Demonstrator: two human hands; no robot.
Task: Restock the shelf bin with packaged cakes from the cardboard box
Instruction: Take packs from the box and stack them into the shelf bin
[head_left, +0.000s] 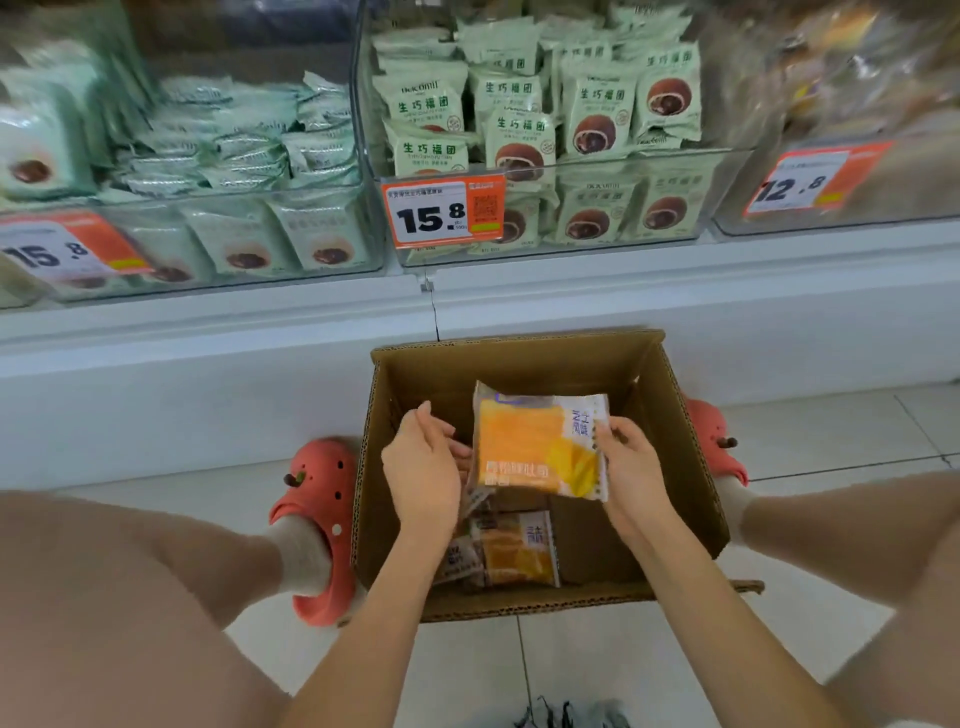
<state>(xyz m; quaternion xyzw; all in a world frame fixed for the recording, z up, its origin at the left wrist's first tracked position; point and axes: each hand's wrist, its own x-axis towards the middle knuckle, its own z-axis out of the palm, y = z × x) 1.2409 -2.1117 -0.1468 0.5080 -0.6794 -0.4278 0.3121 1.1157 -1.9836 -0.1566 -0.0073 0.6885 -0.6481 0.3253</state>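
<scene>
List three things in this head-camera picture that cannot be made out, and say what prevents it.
- Left hand fingers: behind the orange cake packet.
- Packets at the cardboard box bottom: partly covered by hands and that packet.
- Far-right bin contents: blurred.

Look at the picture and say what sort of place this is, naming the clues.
Most likely a shop aisle, perhaps a supermarket: clear shelf bins full of packaged snacks, orange price tags on their fronts, and an open cardboard box of packaged cakes on the tiled floor.
</scene>
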